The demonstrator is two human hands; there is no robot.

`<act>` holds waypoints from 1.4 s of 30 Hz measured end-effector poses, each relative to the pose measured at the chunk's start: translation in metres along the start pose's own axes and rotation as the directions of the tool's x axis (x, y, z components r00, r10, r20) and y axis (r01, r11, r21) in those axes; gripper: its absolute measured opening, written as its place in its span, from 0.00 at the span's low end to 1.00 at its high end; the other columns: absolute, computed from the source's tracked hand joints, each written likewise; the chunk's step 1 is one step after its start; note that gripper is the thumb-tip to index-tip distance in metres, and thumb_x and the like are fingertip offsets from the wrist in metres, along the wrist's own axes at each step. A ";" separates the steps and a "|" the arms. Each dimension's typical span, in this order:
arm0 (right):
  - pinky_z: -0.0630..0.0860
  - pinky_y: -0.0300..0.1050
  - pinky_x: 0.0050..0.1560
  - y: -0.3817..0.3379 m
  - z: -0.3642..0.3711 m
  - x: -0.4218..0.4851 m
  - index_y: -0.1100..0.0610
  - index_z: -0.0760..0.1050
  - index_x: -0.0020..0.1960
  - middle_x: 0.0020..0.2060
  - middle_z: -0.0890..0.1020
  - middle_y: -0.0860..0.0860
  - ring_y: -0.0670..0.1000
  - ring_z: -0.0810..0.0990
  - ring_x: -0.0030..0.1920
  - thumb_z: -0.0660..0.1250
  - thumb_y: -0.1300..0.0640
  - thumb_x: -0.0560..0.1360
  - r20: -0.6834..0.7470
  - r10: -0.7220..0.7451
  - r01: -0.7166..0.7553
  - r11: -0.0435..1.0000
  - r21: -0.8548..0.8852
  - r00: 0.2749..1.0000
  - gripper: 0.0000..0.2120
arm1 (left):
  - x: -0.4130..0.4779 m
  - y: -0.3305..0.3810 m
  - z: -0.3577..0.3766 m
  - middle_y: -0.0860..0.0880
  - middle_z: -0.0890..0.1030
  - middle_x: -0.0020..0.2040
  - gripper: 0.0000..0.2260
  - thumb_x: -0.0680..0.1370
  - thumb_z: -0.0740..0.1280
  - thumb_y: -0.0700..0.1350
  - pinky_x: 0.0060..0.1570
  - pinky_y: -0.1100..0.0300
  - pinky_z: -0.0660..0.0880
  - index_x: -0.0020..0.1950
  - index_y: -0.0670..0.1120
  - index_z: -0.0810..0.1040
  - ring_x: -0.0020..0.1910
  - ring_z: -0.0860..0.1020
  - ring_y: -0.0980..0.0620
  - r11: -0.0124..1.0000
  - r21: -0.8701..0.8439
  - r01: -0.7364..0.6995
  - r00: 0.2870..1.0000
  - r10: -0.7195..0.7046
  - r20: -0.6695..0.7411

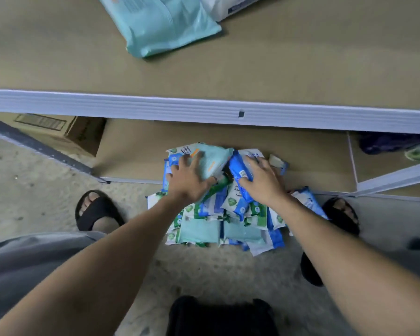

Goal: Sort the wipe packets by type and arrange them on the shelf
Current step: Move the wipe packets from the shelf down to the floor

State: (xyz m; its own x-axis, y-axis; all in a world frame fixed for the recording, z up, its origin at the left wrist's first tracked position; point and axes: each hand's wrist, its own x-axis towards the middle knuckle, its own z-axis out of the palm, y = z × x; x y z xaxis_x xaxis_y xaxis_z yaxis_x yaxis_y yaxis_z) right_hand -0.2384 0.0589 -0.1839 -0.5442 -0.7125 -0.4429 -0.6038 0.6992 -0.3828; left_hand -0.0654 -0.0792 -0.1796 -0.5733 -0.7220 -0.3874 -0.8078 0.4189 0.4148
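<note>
A heap of wipe packets (230,214) in teal, blue and green-white lies on the floor and spills onto the front of the bottom shelf (136,151). My left hand (188,181) grips a teal packet with orange print (214,158) at the top of the heap. My right hand (264,180) holds a dark blue packet (239,172) beside it. On the upper shelf (58,57) lie a large teal wipe pack (160,23) and a white pack (228,6).
A white metal rail (155,109) fronts the upper shelf above my hands. A cardboard box (66,132) sits at the left on the bottom shelf. Dark items (390,143) lie at the far right. My sandalled feet (95,212) flank the heap; a black object (218,316) is near me.
</note>
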 end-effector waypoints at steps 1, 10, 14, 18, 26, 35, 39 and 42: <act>0.60 0.58 0.74 0.003 0.011 0.002 0.43 0.54 0.80 0.80 0.54 0.51 0.60 0.59 0.77 0.59 0.41 0.79 0.052 0.010 -0.009 1.000 -0.020 0.999 0.32 | 0.000 0.000 0.008 0.43 0.59 0.76 0.36 0.75 0.65 0.67 0.71 0.39 0.60 0.79 0.62 0.54 0.71 0.63 0.35 1.000 0.022 0.008 0.999 -0.009 0.037; 0.55 0.58 0.75 0.029 0.051 -0.025 0.37 0.44 0.80 0.81 0.44 0.43 0.56 0.51 0.80 0.49 0.34 0.79 0.087 0.048 -0.049 0.999 0.008 0.995 0.32 | -0.021 -0.009 0.037 0.45 0.60 0.74 0.35 0.74 0.64 0.68 0.68 0.41 0.65 0.79 0.62 0.56 0.69 0.63 0.38 0.999 0.013 0.034 0.999 -0.034 -0.010; 0.58 0.58 0.75 0.030 0.063 -0.047 0.38 0.44 0.80 0.81 0.44 0.44 0.59 0.54 0.79 0.47 0.33 0.78 0.017 0.039 -0.039 0.999 0.002 0.999 0.33 | -0.038 -0.006 0.041 0.45 0.61 0.74 0.35 0.74 0.65 0.67 0.67 0.43 0.65 0.78 0.62 0.57 0.69 0.64 0.39 0.999 -0.010 0.035 0.999 -0.035 -0.035; 0.64 0.57 0.72 0.031 0.073 -0.080 0.41 0.46 0.81 0.81 0.45 0.47 0.62 0.61 0.74 0.48 0.34 0.78 -0.071 0.040 -0.043 0.998 -0.047 0.997 0.33 | -0.062 -0.005 0.047 0.46 0.61 0.74 0.36 0.70 0.62 0.69 0.67 0.43 0.65 0.77 0.62 0.58 0.67 0.64 0.40 0.998 -0.045 0.034 0.999 -0.036 -0.028; 0.51 0.60 0.78 0.040 0.081 -0.089 0.40 0.34 0.79 0.81 0.38 0.48 0.64 0.48 0.79 0.46 0.36 0.81 0.026 0.163 -0.164 0.986 0.031 0.986 0.32 | -0.084 -0.002 0.061 0.45 0.55 0.78 0.39 0.72 0.56 0.70 0.69 0.41 0.62 0.80 0.59 0.52 0.72 0.60 0.39 0.999 -0.021 0.043 0.998 -0.044 -0.045; 0.51 0.63 0.78 0.047 0.047 -0.069 0.39 0.36 0.80 0.81 0.40 0.48 0.66 0.46 0.79 0.47 0.34 0.81 0.253 0.201 -0.219 0.975 0.044 0.946 0.33 | -0.068 -0.003 0.047 0.47 0.47 0.81 0.40 0.76 0.58 0.71 0.71 0.40 0.59 0.81 0.59 0.43 0.74 0.58 0.38 0.995 0.077 0.060 0.993 -0.068 0.101; 0.56 0.62 0.77 0.043 0.023 -0.082 0.43 0.42 0.81 0.81 0.47 0.51 0.63 0.51 0.79 0.50 0.35 0.81 0.161 0.147 -0.148 0.989 0.000 0.976 0.33 | -0.074 -0.008 0.028 0.49 0.48 0.82 0.40 0.76 0.55 0.73 0.74 0.42 0.57 0.81 0.56 0.48 0.76 0.56 0.40 0.988 0.154 0.002 0.989 -0.025 0.146; 0.62 0.60 0.74 0.034 0.007 -0.093 0.48 0.49 0.81 0.80 0.56 0.53 0.62 0.57 0.78 0.52 0.37 0.81 0.110 0.118 -0.122 0.992 0.026 0.987 0.33 | -0.080 -0.007 0.012 0.49 0.53 0.81 0.36 0.76 0.57 0.72 0.72 0.44 0.60 0.79 0.56 0.58 0.75 0.60 0.42 0.986 0.166 -0.029 0.990 0.005 0.143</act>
State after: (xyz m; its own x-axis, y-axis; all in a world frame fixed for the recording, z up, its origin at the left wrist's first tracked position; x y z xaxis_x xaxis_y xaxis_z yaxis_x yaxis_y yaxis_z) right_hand -0.2044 0.1489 -0.1617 -0.5444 -0.6138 -0.5717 -0.5174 0.7822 -0.3471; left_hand -0.0156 -0.0178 -0.1612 -0.5908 -0.6341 -0.4989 -0.8026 0.5249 0.2834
